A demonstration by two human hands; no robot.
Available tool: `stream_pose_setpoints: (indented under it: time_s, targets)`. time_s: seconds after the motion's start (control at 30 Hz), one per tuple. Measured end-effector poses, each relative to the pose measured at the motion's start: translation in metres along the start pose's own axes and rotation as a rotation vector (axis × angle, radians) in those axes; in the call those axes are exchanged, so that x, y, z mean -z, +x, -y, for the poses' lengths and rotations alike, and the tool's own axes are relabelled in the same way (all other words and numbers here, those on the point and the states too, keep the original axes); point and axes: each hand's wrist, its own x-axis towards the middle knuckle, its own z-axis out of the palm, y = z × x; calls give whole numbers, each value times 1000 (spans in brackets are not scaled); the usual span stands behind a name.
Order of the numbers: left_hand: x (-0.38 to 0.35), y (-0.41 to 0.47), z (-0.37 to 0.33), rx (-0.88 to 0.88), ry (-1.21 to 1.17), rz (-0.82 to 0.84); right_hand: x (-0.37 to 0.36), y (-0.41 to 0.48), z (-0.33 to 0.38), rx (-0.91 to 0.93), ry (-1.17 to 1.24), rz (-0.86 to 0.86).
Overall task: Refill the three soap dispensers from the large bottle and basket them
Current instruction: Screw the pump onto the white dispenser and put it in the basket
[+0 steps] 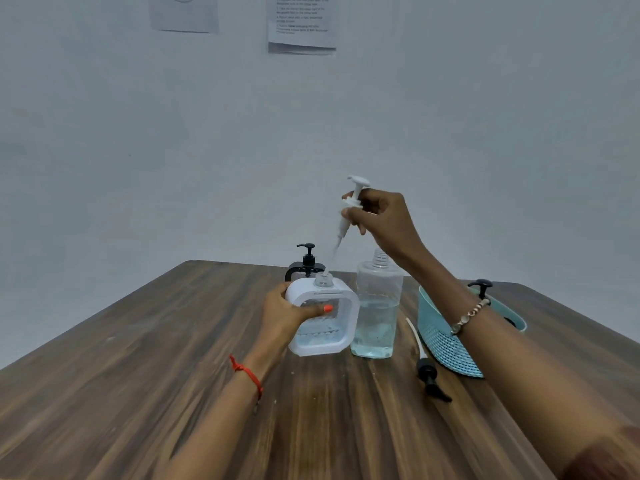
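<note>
The wooden table [138, 375] stands against a pale wall. At its left a bare forearm reaches in, a red thread [247, 374] tied at the wrist. The left hand [284, 313] grips the white dispenser [323, 320] from its left side, fingers curled round the body and thumb pressed across the clear front. That dispenser stands near the table's middle, its neck open, with a little pale liquid low inside.

Just behind it, nearer the wall, stands a black dispenser [306, 266] with its pump on.

Above the white dispenser the right hand [384, 220] pinches a white pump [349, 209] by its collar, fingertips closed round it. The pump is tilted, and the end of its tube sits at the open neck.

Just right of the white dispenser stands the large bottle [377, 306], clear, uncapped and partly full of pale blue liquid.

Next along, a black pump [429, 372] lies loose on the table with its tube pointing away.

Beside it is the teal basket [440, 337], partly hidden by the right forearm, which wears a bracelet [471, 315]. A black pump head [480, 285] shows above the basket's rim; its bottle is hidden.
</note>
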Motion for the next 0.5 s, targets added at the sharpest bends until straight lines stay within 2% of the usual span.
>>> stream_pose_setpoints:
  time_s: [0.13,0.23,0.4,0.5]
  targets:
    - [-1,-2,-3,0,28,7,4,1,2,3,-21,-13]
    - [-4,-2,-6,-3,14,10,0,-6,-4,-38,-83,68]
    - [-9,-5,-16,-60,-18,26,-13,-32,-22,-97,-322,200]
    - [-11,-4,-18,-64,-24,33,-19,-44,-26,-125,-287,107]
